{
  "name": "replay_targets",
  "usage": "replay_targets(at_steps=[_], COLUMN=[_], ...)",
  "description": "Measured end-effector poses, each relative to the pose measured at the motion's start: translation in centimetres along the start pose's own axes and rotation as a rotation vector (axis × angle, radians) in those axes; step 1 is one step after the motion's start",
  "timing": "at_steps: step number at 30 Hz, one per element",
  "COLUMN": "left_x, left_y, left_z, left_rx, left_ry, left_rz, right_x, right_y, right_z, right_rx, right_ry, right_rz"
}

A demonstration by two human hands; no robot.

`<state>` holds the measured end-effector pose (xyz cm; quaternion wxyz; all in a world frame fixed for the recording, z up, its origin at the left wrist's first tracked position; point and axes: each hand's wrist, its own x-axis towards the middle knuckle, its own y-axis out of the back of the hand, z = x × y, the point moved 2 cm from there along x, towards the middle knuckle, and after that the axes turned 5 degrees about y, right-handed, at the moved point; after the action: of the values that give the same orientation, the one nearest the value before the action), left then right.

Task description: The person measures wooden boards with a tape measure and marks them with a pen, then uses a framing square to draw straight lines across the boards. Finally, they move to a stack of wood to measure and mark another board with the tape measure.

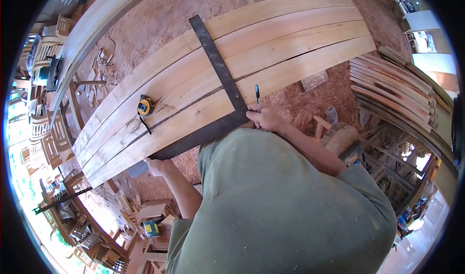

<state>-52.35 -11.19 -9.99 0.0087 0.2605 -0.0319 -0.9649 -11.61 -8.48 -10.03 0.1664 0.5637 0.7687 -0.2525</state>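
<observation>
Right hand [264, 119] grips pen [257, 94] at steel square [218, 66] corner; left hand [157, 166] clasps its end; tape measure [145, 105] just beyond left hand.

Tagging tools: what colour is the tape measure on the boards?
The tape measure is yellow with black, clearest in the head view.

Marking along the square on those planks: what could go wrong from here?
1. The steel square spans separate planks with visible gaps. If the left hand lets it shift, the line could skew.
2. The pen in the right hand may snag or skip where it crosses a gap.
</observation>
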Motion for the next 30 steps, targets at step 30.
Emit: replay_targets(at_steps=[30], left_x=[-1.2], left_y=[-0.4], left_z=[0.2], left_rx=[-0.120], left_ry=[0.036], left_rz=[-0.013], right_x=[-1.6], right_y=[0.7], right_z=[-5.9], right_rx=[-0.510], right_ry=[0.194], right_rz=[0.146])
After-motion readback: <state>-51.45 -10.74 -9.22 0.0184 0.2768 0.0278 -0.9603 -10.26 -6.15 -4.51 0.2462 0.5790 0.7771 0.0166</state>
